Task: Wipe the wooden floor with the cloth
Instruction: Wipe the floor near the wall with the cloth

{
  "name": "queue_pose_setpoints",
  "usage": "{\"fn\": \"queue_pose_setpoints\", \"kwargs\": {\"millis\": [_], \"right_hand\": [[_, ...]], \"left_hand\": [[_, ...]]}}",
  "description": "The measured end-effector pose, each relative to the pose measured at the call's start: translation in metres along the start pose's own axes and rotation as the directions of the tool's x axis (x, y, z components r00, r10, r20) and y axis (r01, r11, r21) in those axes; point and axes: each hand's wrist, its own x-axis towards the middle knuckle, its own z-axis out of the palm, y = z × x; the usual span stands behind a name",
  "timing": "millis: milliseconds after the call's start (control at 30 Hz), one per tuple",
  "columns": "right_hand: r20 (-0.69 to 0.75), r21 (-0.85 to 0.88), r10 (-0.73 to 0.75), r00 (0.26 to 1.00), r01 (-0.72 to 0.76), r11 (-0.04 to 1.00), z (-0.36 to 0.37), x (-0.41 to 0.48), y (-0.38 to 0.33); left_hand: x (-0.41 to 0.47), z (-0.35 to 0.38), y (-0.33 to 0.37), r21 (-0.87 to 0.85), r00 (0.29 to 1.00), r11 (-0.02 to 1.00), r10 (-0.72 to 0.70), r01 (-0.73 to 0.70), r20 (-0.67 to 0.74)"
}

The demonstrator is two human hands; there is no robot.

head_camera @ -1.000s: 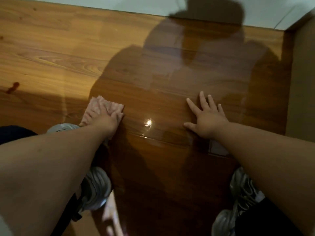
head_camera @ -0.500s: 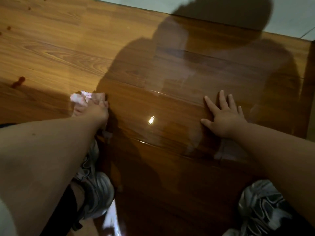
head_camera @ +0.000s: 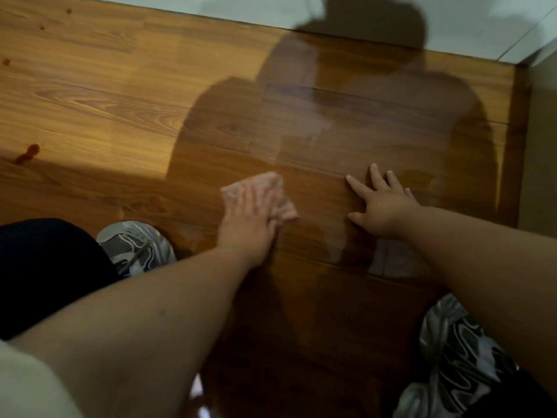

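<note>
A small pink cloth [head_camera: 271,185] lies flat on the wooden floor [head_camera: 126,116] near the middle of the view. My left hand [head_camera: 248,220] presses down on it with straight fingers and covers its near half. My right hand [head_camera: 382,205] rests flat on the floor a little to the right of the cloth, fingers spread, holding nothing. The boards beyond the cloth show a pale damp sheen.
My two grey sneakers [head_camera: 138,245] [head_camera: 452,357] stand on the floor at lower left and lower right. A dark red spot [head_camera: 28,152] marks the boards at the far left. A pale wall [head_camera: 211,4] runs along the top; a wooden edge strip [head_camera: 518,140] bounds the right.
My left hand has slid the cloth to the right, from beside my left shoe to the middle, and the bunched cloth now lies flat. The right hand has stayed planted.
</note>
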Motion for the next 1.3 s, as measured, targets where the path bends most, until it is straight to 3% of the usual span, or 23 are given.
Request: {"fn": "queue_pose_setpoints", "kwargs": {"millis": [33,100,167,200,333,433,500,533,600,667,733,800,833,900,967,1033,1100,1167,1200,1267,1300], "right_hand": [[0.013,0.001,0.007,1.0,-0.007,1.0,0.002,-0.004,0.003],[0.005,-0.004,0.018,1.0,-0.018,1.0,0.01,-0.008,0.007],[-0.046,-0.016,0.033,0.998,-0.034,0.999,0.016,-0.007,0.009],[-0.074,-0.021,0.036,0.997,-0.038,0.999,0.019,-0.006,0.008],[-0.196,-0.015,0.03,0.98,-0.034,0.999,0.027,0.003,0.005],[-0.276,0.006,0.023,0.961,-0.022,1.0,0.028,0.012,-0.003],[-0.325,0.003,-0.002,0.946,0.003,1.0,0.025,0.019,-0.013],[-0.347,0.003,-0.013,0.938,0.015,1.0,0.023,0.022,-0.017],[-0.37,0.022,-0.014,0.929,0.024,0.999,0.017,0.027,-0.024],[-0.375,0.05,-0.008,0.927,0.029,0.998,0.01,0.034,-0.025],[-0.376,0.076,-0.003,0.926,0.034,0.997,0.003,0.04,-0.022],[-0.378,0.1,0.024,0.926,0.015,0.995,-0.001,0.046,-0.015],[-0.372,0.11,0.043,0.927,-0.002,0.994,-0.003,0.048,-0.01],[-0.353,0.121,0.081,0.932,-0.041,0.992,-0.004,0.051,0.0],[-0.341,0.124,0.116,0.933,-0.078,0.989,-0.004,0.052,0.01],[-0.323,0.125,0.14,0.936,-0.105,0.987,-0.005,0.054,0.017],[-0.307,0.124,0.147,0.94,-0.114,0.986,-0.006,0.055,0.02],[-0.302,0.127,0.144,0.942,-0.11,0.986,-0.006,0.055,0.017],[-0.302,0.133,0.15,0.942,-0.114,0.985,-0.006,0.055,0.016],[-0.298,0.145,0.155,0.942,-0.116,0.983,-0.006,0.054,0.013],[-0.291,0.157,0.16,0.943,-0.118,0.981,-0.006,0.054,0.013]], "left_hand": [[0.008,-0.006,-0.023,-0.063,0.981,0.979,-0.192,0.194,0.023],[0.024,-0.023,-0.071,-0.188,0.814,0.792,-0.562,0.581,0.148],[0.034,-0.036,-0.099,-0.253,0.656,0.605,-0.707,0.755,0.265],[0.035,-0.039,-0.105,-0.252,0.653,0.603,-0.706,0.757,0.275],[0.022,-0.028,-0.07,-0.21,0.839,0.812,-0.529,0.544,0.13],[0.01,-0.014,-0.018,-0.119,0.993,0.989,-0.098,0.09,-0.066],[0.008,-0.014,0.003,-0.057,0.963,0.963,0.26,-0.264,-0.068],[0.012,-0.014,0.003,-0.021,0.927,0.927,0.374,-0.374,-0.028],[0.022,-0.018,-0.012,0.008,0.893,0.894,0.449,-0.449,0.023],[0.035,-0.022,-0.037,-0.042,0.955,0.955,0.295,-0.295,-0.001],[0.049,-0.026,-0.066,-0.166,0.996,0.982,-0.092,0.088,-0.018],[0.061,-0.031,-0.093,-0.289,0.883,0.84,-0.467,0.459,0.048],[0.068,-0.035,-0.104,-0.31,0.815,0.762,-0.573,0.568,0.085],[0.077,-0.04,-0.113,-0.288,0.744,0.696,-0.66,0.658,0.107],[0.084,-0.042,-0.101,-0.254,0.741,0.707,-0.669,0.66,0.062],[0.084,-0.037,-0.071,-0.222,0.86,0.843,-0.51,0.49,-0.037],[0.08,-0.032,-0.033,-0.126,0.983,0.987,-0.12,0.103,-0.137],[0.078,-0.034,-0.005,-0.077,0.961,0.965,0.24,-0.252,-0.135],[0.082,-0.037,0.001,-0.059,0.933,0.934,0.345,-0.352,-0.105],[0.094,-0.044,-0.01,-0.007,0.907,0.91,0.412,-0.414,-0.088],[0.102,-0.046,-0.022,-0.006,0.924,0.929,0.368,-0.371,-0.109]]}}
